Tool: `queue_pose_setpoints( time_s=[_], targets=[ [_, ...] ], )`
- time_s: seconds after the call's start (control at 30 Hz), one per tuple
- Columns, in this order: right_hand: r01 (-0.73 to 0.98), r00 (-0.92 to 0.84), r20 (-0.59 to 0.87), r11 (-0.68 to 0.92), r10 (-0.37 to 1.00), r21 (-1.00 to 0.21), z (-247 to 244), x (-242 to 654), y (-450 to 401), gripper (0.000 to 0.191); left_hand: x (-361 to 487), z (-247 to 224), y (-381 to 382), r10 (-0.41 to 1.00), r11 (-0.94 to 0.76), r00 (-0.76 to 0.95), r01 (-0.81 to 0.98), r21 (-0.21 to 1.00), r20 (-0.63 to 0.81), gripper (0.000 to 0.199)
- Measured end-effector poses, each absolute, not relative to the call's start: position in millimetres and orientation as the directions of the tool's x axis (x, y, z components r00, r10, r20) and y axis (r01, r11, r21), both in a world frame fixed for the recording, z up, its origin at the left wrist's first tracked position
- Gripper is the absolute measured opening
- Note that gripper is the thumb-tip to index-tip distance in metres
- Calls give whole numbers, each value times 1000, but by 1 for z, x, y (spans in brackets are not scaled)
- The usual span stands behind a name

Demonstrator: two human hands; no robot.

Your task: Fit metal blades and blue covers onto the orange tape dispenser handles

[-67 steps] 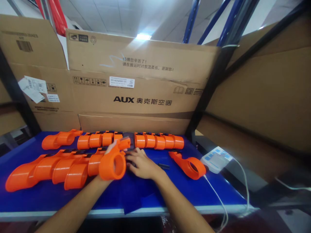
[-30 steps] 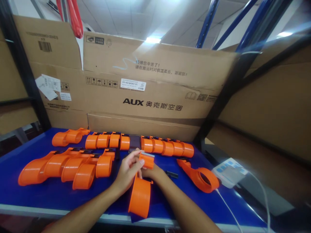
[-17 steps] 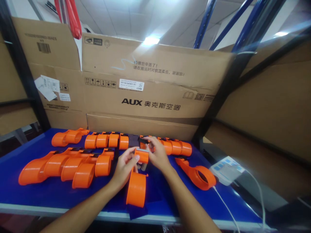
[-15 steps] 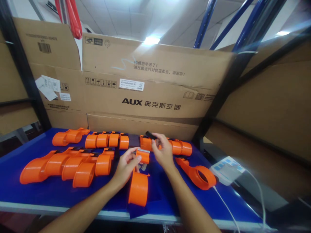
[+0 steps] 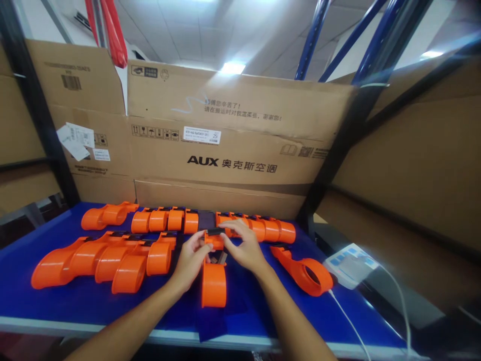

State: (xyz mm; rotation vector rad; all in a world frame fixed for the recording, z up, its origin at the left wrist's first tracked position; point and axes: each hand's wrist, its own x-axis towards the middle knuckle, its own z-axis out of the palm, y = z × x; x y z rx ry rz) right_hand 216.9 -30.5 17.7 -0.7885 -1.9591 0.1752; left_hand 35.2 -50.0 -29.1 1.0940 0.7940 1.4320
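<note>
My left hand (image 5: 191, 258) is closed around the narrow upper end of an orange plastic tape dispenser (image 5: 214, 286), whose wide ring part points down toward me. A short black strip (image 5: 215, 231) lies across the top of that upper end. The fingers of my right hand (image 5: 245, 244) pinch the strip at its right end. Between my hands, just below the held end, there are small greyish pieces (image 5: 218, 258), too blurred to make out. Whether the strip is seated on the dispenser or only touching it, I cannot tell.
Similar orange dispensers stand in a left group (image 5: 88, 258), a back row (image 5: 272, 230) and singly at right (image 5: 310, 276). A white device (image 5: 351, 265) with a cable is at right. Cardboard (image 5: 233, 195) walls the back of the blue table (image 5: 150, 313).
My right hand has moved down and left, bringing the black strip from the air onto the dispenser's top end. My left hand has kept its hold, shifting slightly left.
</note>
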Motion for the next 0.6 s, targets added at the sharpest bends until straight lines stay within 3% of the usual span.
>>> queue_pose_setpoints(
  time_s=[0.43, 0.6],
  targets=[
    [434, -357, 714, 783, 603, -445, 16, 212, -35, 21, 32, -26, -50, 974, -206, 16, -337, 919, 224, 44],
    [435, -377, 651, 746, 659, -504, 14, 210, -35, 24, 31, -28, -47, 975, -207, 7, -323, 924, 221, 46]
  ],
)
